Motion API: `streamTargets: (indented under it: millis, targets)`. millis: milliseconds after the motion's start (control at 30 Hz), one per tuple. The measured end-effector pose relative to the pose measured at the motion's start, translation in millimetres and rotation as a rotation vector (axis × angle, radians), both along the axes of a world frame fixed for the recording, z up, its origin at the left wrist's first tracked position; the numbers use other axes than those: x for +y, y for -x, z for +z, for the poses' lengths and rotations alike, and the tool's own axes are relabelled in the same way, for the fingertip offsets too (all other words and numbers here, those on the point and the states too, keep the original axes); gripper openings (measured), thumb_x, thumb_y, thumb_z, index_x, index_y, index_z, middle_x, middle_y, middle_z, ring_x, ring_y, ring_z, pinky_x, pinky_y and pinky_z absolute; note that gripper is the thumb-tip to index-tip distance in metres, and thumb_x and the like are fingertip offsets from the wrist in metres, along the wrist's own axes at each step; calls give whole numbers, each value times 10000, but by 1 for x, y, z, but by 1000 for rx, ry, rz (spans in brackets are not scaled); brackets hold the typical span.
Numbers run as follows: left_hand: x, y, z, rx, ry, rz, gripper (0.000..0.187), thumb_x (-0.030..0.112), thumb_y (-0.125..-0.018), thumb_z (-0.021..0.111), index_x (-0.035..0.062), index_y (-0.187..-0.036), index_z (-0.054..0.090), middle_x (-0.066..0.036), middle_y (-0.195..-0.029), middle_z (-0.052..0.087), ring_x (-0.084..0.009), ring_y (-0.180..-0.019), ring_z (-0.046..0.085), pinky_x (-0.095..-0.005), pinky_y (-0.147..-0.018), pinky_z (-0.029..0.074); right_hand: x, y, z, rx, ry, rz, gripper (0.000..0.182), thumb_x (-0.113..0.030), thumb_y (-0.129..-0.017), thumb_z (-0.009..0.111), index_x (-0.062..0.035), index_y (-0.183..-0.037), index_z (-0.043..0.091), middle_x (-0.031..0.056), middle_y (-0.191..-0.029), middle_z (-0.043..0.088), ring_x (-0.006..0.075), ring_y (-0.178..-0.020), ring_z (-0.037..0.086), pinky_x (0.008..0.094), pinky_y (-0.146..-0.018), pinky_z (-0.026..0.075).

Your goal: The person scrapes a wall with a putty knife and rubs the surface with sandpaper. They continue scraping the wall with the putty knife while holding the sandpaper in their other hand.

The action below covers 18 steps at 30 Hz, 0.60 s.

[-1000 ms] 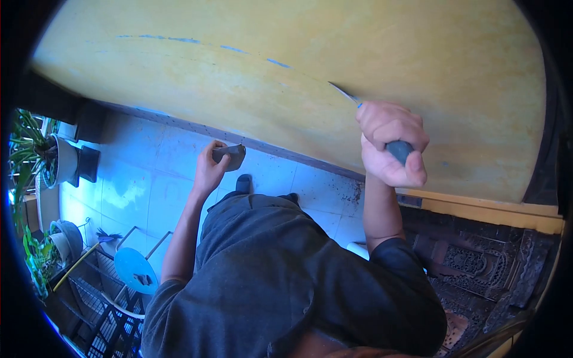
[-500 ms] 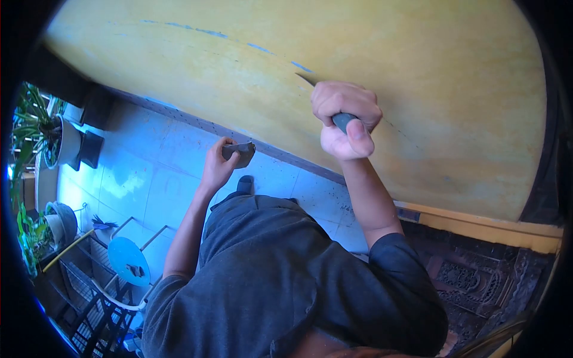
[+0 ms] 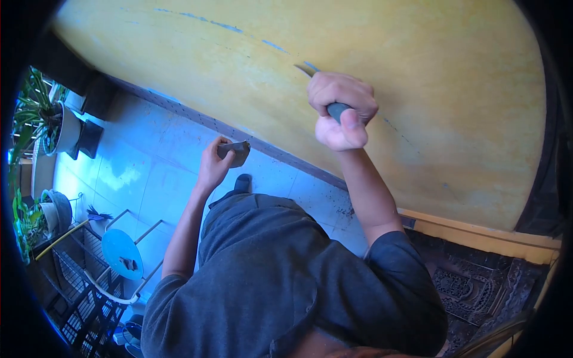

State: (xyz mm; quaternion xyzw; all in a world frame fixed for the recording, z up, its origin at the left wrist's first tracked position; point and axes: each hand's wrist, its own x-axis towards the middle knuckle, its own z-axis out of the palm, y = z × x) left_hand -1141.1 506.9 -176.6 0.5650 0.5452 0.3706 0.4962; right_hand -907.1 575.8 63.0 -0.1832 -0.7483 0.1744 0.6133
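My right hand (image 3: 343,107) is closed round the dark handle of a scraper (image 3: 303,70), thumb over the handle's end. The thin blade sticks out past the knuckles to the left, right at the yellow wall (image 3: 441,89), by a bluish scraped streak. Lower and to the left, away from the wall, my left hand (image 3: 213,164) pinches a flat, dark grey rectangular piece (image 3: 237,154) between thumb and fingers. More bluish streaks (image 3: 227,27) run in a broken line across the wall toward the upper left.
Pale tiles (image 3: 143,161) cover the floor, with dark crumbs (image 3: 345,212) near the wall's foot. At left stand potted plants (image 3: 62,128), a stool with a round light-blue seat (image 3: 119,247) and a dark rack (image 3: 77,268). Dark carved wood (image 3: 471,286) is at lower right.
My right hand with the scraper has shifted slightly up and left in view. The view itself has turned a little; my left hand still holds the grey piece.
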Motion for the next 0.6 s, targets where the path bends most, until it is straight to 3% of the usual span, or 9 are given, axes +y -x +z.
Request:
streamTargets:
  millis: [333,367,467,600]
  targets:
    - [-5,2,-10,38,-15,-10,234,118,-876,677,-31,-1053,639,-214,-912,706,-293,-875,717,-397,-817,561,1,3,0,-24,32,-20,607,-475,-959,471,-11,-571,424,57,-494,382,198,-416,362,350,-442,245]
    - [-7,2,-11,38,-25,-8,240,120,-876,679,-31,-1058,643,-220,-915,709,-300,-881,723,-399,-819,564,0,6,3,26,-40,2,588,-448,-969,494,-38,-551,437,42,-477,379,170,-402,407,314,-418,258]
    - [-6,5,-20,38,-48,24,245,123,-875,686,-32,-1062,650,-233,-918,715,-318,-890,738,-412,-818,572,-5,2,3,99,-55,4,608,-466,-990,488,-46,-551,443,34,-477,386,172,-399,407,320,-414,258]
    - [-2,7,-24,51,-163,24,231,120,-871,695,-30,-1041,650,-223,-895,706,-319,-851,724,-422,-792,569,-11,-18,-30,64,37,-98,605,-475,-1020,485,-67,-574,442,42,-504,406,190,-428,430,328,-455,295]
